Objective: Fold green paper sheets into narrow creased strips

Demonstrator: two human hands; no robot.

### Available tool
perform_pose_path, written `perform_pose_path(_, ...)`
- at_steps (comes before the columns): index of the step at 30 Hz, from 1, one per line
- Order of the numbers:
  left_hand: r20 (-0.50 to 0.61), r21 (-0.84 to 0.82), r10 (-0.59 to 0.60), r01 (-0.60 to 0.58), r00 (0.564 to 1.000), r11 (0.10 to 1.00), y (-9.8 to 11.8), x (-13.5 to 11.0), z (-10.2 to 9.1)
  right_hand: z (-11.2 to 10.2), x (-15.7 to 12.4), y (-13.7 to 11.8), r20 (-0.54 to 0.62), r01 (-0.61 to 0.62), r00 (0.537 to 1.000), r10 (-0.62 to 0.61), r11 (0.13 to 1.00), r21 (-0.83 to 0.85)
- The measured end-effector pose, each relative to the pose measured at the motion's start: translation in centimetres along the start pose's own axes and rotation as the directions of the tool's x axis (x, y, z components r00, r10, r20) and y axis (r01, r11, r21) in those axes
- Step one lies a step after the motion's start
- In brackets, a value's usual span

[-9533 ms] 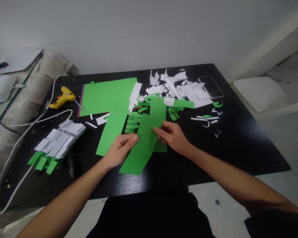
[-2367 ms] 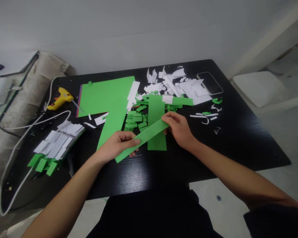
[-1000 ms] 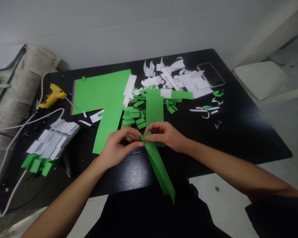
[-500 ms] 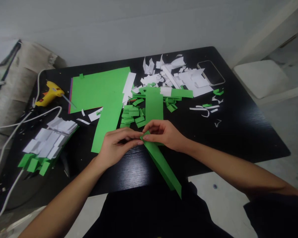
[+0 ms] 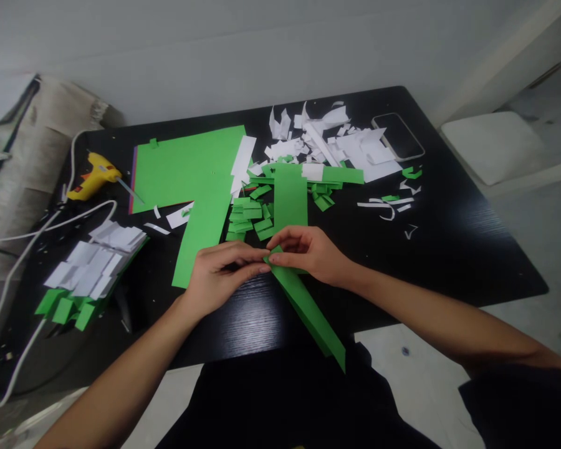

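Note:
A folded green paper strip slants from my fingertips down toward my lap, its two layers parting at the lower end. My left hand pinches its upper corner between thumb and fingers. On the same end, my right hand grips the strip with thumb and curled fingers. Beyond my right hand lies a flat green paper strip, its near end partly hidden by that hand. Another long green paper strip rests beside my left hand. Small folded green paper pieces are heaped just past my fingers.
A yellow glue gun with a white cord lies at the left, behind a stack of folded white and green pieces. Large green sheets lie at the back. White paper scraps and a phone are at the back right.
The lower end of the folded green strip has swung slightly to the right. Both hands keep almost the same place and grip.

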State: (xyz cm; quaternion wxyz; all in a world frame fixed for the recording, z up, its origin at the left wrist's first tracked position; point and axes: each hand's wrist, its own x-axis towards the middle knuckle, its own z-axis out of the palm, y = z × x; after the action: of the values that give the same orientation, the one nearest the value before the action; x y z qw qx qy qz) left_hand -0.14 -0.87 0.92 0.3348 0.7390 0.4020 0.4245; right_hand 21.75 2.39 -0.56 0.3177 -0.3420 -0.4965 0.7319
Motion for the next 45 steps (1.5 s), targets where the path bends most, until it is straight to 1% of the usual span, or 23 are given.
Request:
perform_pose_path(17, 0.007, 0.026, 0.039, -0.039, 0.999, 0.999, -0.07, -0.09, 0.01, -0.07, -0.01, 0.04, 0.004, -0.011, 1.0, 0.011, 1.0, -0.016)
perform_pose_path(23, 0.002, 0.035, 0.052, -0.052, 0.999, 0.998, -0.22, -0.14, 0.06, -0.01, 0.0, 0.11, 0.002, -0.009, 1.0, 0.009, 1.0, 0.004)
perform_pose_path(34, 0.004, 0.039, 0.053, -0.054, 0.999, 0.998, -0.21, -0.12, 0.18, 0.04, -0.05, 0.04, -0.009, -0.012, 1.0, 0.012, 1.0, 0.003)
perform_pose_path(45, 0.015, 0.046, 0.029, -0.029, 0.999, 0.999, -0.14, -0.15, 0.09, 0.03, -0.09, 0.06, -0.016, 0.004, 1.0, -0.005, 1.0, -0.022)
